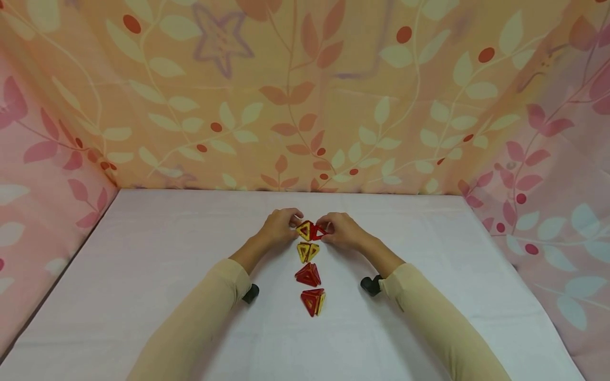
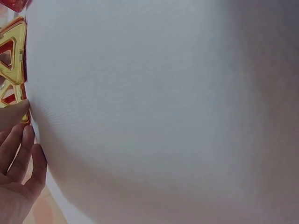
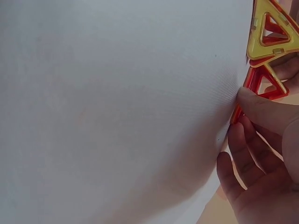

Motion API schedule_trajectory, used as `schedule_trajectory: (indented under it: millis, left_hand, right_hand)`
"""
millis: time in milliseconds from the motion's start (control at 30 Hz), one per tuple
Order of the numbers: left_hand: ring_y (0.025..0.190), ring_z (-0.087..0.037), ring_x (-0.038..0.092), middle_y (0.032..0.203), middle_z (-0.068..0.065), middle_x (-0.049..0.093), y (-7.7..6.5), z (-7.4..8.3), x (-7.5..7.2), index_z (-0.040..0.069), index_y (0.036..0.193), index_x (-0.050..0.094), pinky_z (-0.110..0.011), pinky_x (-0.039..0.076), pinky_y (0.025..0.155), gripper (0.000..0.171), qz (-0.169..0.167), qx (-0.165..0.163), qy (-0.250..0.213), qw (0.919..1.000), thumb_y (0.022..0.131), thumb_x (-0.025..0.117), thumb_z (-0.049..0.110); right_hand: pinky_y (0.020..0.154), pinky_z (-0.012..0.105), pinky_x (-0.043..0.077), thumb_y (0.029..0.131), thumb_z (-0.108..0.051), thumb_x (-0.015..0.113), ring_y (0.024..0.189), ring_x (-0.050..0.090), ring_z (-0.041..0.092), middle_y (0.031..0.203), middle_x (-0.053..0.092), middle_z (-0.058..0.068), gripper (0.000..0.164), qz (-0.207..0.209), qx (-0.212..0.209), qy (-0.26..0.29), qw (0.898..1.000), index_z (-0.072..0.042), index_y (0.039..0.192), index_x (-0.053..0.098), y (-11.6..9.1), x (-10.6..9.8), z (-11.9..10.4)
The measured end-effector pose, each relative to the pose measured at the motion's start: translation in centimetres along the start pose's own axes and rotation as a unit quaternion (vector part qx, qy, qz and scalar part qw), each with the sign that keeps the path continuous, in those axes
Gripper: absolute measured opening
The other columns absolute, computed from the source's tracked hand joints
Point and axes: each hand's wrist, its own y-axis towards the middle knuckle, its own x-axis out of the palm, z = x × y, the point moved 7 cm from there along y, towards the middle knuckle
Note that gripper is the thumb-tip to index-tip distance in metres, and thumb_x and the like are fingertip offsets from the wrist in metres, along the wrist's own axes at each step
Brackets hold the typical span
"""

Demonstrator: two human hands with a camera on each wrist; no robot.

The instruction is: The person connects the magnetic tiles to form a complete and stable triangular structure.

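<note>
Translucent red and yellow triangular magnetic tiles stand in a column of small pyramids down the middle of the table. At the far end, my left hand [image 1: 280, 225] pinches the side of a yellow-fronted pyramid [image 1: 301, 230] between thumb and fingers. From the other side, my right hand [image 1: 344, 230] pinches a red triangular tile [image 1: 314, 233] that leans against that pyramid. Thumb and fingertips on the red tile [image 3: 253, 80] show in the right wrist view. In the left wrist view, the left thumb partly covers the tile's edge. Just nearer sits a yellow pyramid [image 1: 302, 254].
A red pyramid [image 1: 308, 275] and a red pyramid with a yellow side [image 1: 312, 301] stand closer to me in the same line. White cloth covers the table [image 1: 190, 222]. A flowered curtain [image 1: 305, 106] hangs along the back and both sides.
</note>
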Motion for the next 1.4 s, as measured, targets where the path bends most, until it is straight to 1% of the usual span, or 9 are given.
schedule_trajectory:
  millis: [133,233,333,533,800,967,1133,1267,1400]
  left_hand:
    - [0.104,-0.023,0.067,0.11,-0.009,0.072,-0.2,0.4,-0.3,0.003,0.122,0.064,-0.043,0.046,0.098,0.045,0.001,0.01,-0.003,0.9999,0.081,0.079,0.003]
    - [0.106,-0.024,0.067,0.11,-0.011,0.073,-0.3,0.7,-0.5,0.002,0.122,0.064,-0.045,0.044,0.1,0.044,-0.001,0.016,-0.011,0.9998,0.081,0.078,0.001]
    - [0.108,-0.025,0.067,0.112,-0.012,0.073,-0.3,0.8,-0.6,0.0,0.122,0.064,-0.044,0.044,0.101,0.043,-0.003,0.019,-0.016,0.9997,0.081,0.076,-0.001]
    - [0.107,-0.025,0.067,0.112,-0.013,0.072,-0.1,0.6,-0.5,0.0,0.121,0.065,-0.042,0.047,0.098,0.042,-0.001,0.015,-0.019,0.9997,0.081,0.077,-0.001]
    - [0.108,-0.024,0.066,0.111,-0.011,0.073,0.0,0.2,-0.3,0.002,0.119,0.066,-0.043,0.046,0.1,0.039,0.005,0.008,-0.023,0.9997,0.082,0.078,0.0]
    - [0.107,-0.024,0.067,0.111,-0.011,0.073,0.0,0.1,-0.2,0.002,0.118,0.066,-0.042,0.047,0.099,0.039,0.006,0.009,-0.025,0.9996,0.082,0.079,0.0]
    - [0.106,-0.024,0.068,0.11,-0.011,0.073,0.0,0.0,-0.2,0.002,0.118,0.066,-0.042,0.048,0.099,0.039,0.008,0.008,-0.021,0.9997,0.081,0.08,0.001]
    - [0.106,-0.023,0.068,0.11,-0.011,0.073,0.0,0.0,-0.2,0.003,0.118,0.067,-0.042,0.048,0.099,0.039,0.008,0.01,-0.02,0.9997,0.081,0.08,0.001]
    - [0.105,-0.023,0.068,0.109,-0.011,0.073,0.0,0.0,-0.1,0.002,0.117,0.067,-0.042,0.048,0.099,0.038,0.008,0.013,-0.019,0.9997,0.081,0.08,0.001]
  right_hand:
    - [0.086,0.036,0.052,0.085,-0.005,0.077,0.092,0.061,0.02,0.103,0.069,0.009,0.037,0.007,-0.014,0.001,1.0,0.0,0.12,0.068,0.1,-0.1,-0.3]
    - [0.086,0.036,0.053,0.084,-0.003,0.077,0.091,0.062,0.02,0.101,0.07,0.009,0.035,0.013,-0.019,0.007,1.0,0.001,0.118,0.068,0.2,-0.3,-0.4]
    - [0.086,0.036,0.053,0.084,-0.002,0.076,0.09,0.062,0.02,0.098,0.07,0.008,0.034,0.015,-0.02,0.013,1.0,0.001,0.117,0.068,0.2,-0.3,-0.4]
    - [0.086,0.036,0.053,0.084,-0.001,0.076,0.09,0.063,0.02,0.097,0.07,0.008,0.033,0.019,-0.027,0.019,0.999,0.0,0.116,0.068,0.4,-0.2,-0.4]
    - [0.085,0.037,0.053,0.084,-0.002,0.077,0.09,0.064,0.019,0.096,0.07,0.007,0.033,0.021,-0.036,0.017,0.999,-0.001,0.116,0.068,0.3,-0.4,-0.5]
    - [0.087,0.037,0.053,0.084,-0.001,0.076,0.091,0.064,0.02,0.099,0.07,0.009,0.035,0.022,-0.04,0.027,0.999,0.0,0.118,0.067,0.2,-0.8,-0.8]
    - [0.086,0.038,0.053,0.085,-0.001,0.075,0.091,0.064,0.021,0.1,0.07,0.01,0.035,0.025,-0.052,0.035,0.998,0.002,0.119,0.067,0.1,-1.2,-1.3]
    - [0.086,0.038,0.054,0.086,0.0,0.074,0.091,0.064,0.022,0.103,0.07,0.012,0.035,0.028,-0.06,0.045,0.997,0.003,0.119,0.066,0.2,-1.2,-1.4]
    - [0.083,0.034,0.055,0.086,0.0,0.074,0.089,0.064,0.021,0.103,0.07,0.013,0.033,0.037,-0.071,0.054,0.995,0.004,0.118,0.066,0.4,-0.9,-1.5]
